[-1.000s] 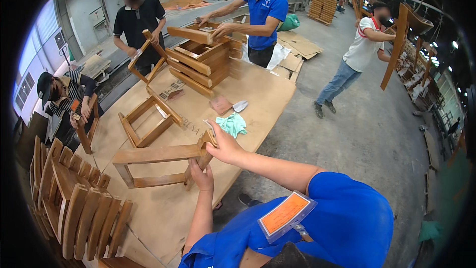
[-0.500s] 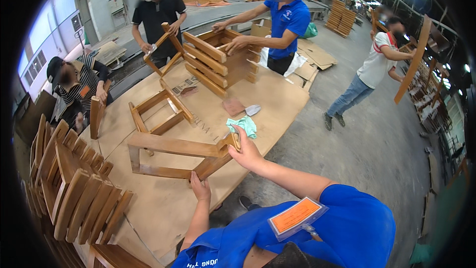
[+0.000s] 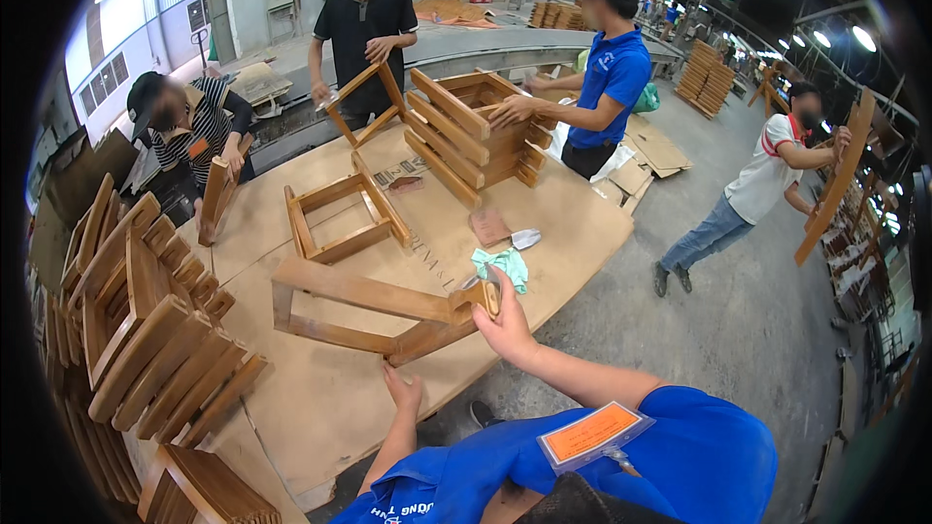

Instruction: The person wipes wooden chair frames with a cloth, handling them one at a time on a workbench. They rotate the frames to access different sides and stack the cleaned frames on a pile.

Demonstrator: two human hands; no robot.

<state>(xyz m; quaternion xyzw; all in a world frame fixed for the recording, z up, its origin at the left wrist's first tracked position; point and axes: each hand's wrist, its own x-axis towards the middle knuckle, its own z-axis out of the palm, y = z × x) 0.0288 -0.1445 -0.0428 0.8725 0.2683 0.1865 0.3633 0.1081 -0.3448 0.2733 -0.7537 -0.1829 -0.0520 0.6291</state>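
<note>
A wooden chair frame point(image 3: 369, 315) lies flat on the cardboard-covered table point(image 3: 320, 408) in front of me. My right hand point(image 3: 505, 320) grips the frame's right end, where a short leg sticks up. My left hand point(image 3: 403, 393) rests open on the table's near edge, just below the frame's near rail, holding nothing. A teal cloth point(image 3: 505, 265) lies just beyond my right hand, and a brown sanding block point(image 3: 488, 227) is a little farther off.
A second frame point(image 3: 340, 218) lies mid-table. Stacked wooden seat parts point(image 3: 146, 330) crowd the left. Across the table, one person holds a frame point(image 3: 364, 102), another steadies a stack of frames point(image 3: 476, 131), a seated one holds a board point(image 3: 214, 199). At right someone carries a plank point(image 3: 840, 175).
The frame has swung so its right end points toward me, with my right hand still on it. My left hand has come off the frame and down to the table edge.
</note>
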